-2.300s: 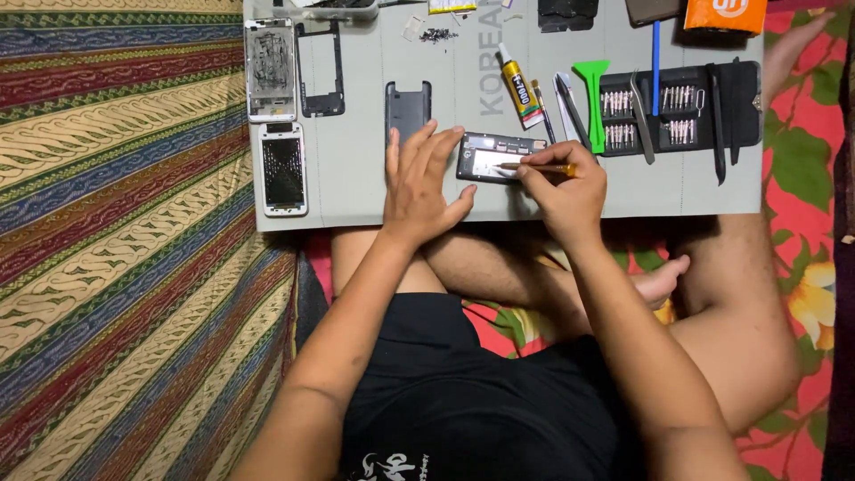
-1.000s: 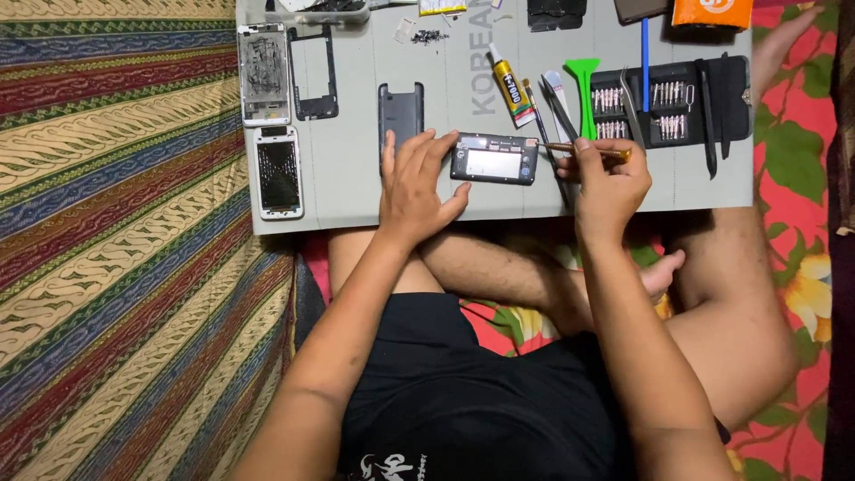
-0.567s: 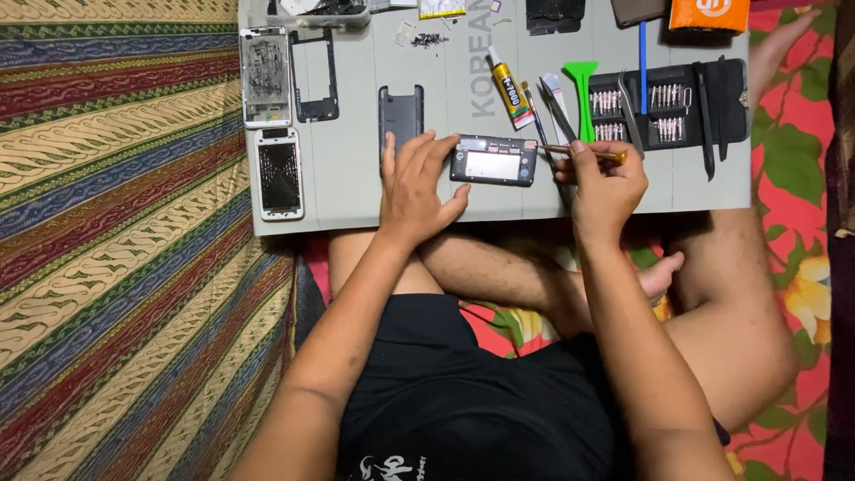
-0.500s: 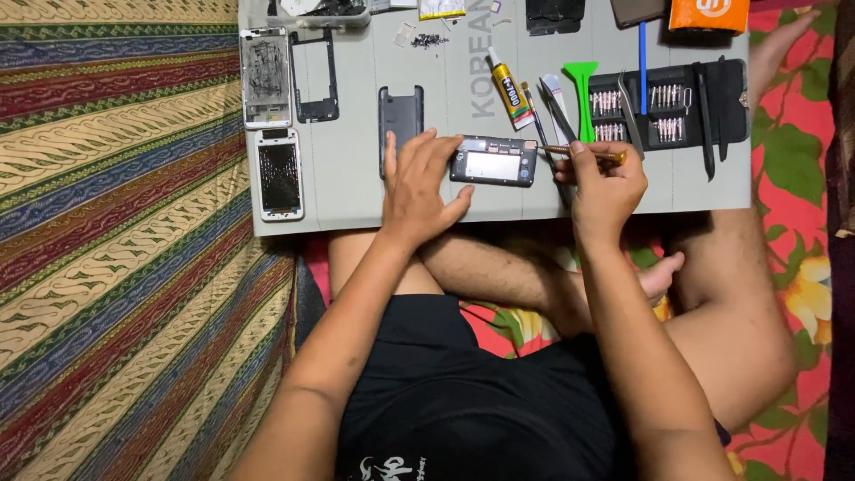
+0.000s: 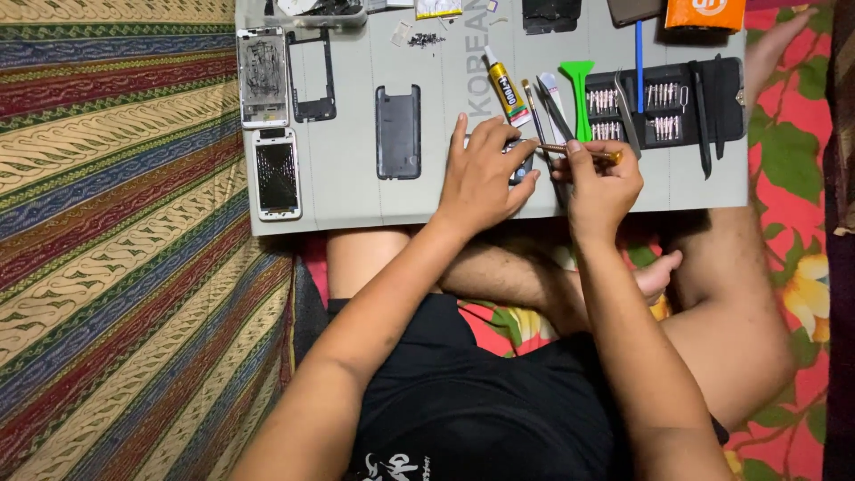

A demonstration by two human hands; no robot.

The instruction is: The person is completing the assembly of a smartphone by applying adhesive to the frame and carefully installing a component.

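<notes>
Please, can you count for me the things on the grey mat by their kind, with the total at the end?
Phone bodies with a screen side: 2
Dark phone frame: 1
Grey back cover: 1
Glue tube: 1
Green pry tool: 1
Bit case: 1
Phone under the left hand: 1
Screwdriver in the right hand: 1
Total: 9

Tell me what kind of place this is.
Probably a home phone-repair spot on the floor: a grey work mat laid over patterned cloth, a screwdriver bit set, and stripped phone parts.
</notes>
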